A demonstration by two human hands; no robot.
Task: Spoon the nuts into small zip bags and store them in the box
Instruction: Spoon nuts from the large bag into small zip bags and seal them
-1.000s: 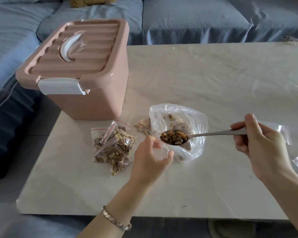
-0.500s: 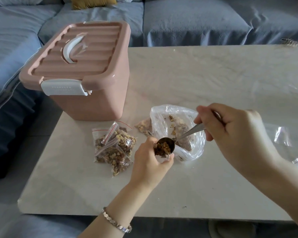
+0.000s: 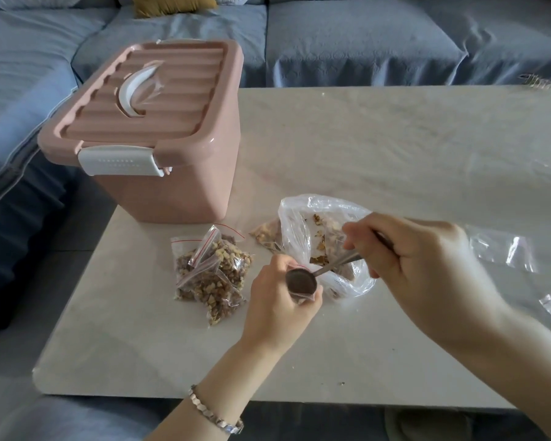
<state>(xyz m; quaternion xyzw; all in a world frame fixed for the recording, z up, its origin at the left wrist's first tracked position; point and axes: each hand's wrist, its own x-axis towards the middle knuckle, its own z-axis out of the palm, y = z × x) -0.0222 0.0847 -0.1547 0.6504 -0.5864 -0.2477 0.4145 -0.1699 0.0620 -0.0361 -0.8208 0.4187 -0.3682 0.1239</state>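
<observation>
Centre frame, low: the left hand (image 3: 279, 302) curls round a small zip bag (image 3: 303, 296), propping its mouth open. The right hand (image 3: 427, 265) pinches the handle of the spoon (image 3: 301, 281), whose bowl is tipped right into that mouth. Just behind sits the big clear bag (image 3: 295, 218) with loose nuts (image 3: 318, 259) inside. Left of the hands, filled zip bags (image 3: 210, 275) lie in a heap on the table (image 3: 363, 148). Upper left stands the pink box (image 3: 172, 192), with its lid latched.
</observation>
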